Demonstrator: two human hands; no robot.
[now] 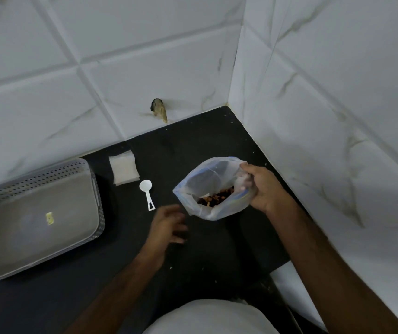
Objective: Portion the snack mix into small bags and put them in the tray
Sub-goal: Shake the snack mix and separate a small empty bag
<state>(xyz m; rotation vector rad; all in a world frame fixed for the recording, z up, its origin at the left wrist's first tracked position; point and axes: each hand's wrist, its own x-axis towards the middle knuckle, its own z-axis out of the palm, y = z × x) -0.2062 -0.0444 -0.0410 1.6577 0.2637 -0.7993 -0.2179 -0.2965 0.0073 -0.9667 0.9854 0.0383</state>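
Observation:
A large clear zip bag (207, 184) stands open on the black counter, with brown and orange snack mix (217, 197) visible inside. My right hand (263, 186) grips the bag's right rim. My left hand (169, 224) hovers blurred just left of the bag, fingers loosely spread, holding nothing. A white plastic scoop (146, 192) lies on the counter between the bag and a small stack of empty clear bags (123, 169). The grey perforated tray (41, 213) sits at the left, with only a small yellow sticker on its floor.
White marble-look tiled walls close in behind and on the right, meeting at a corner (229, 104). A small stained hole (159, 112) marks the back wall. The black counter (217, 249) ends at the lower right, where a white surface shows.

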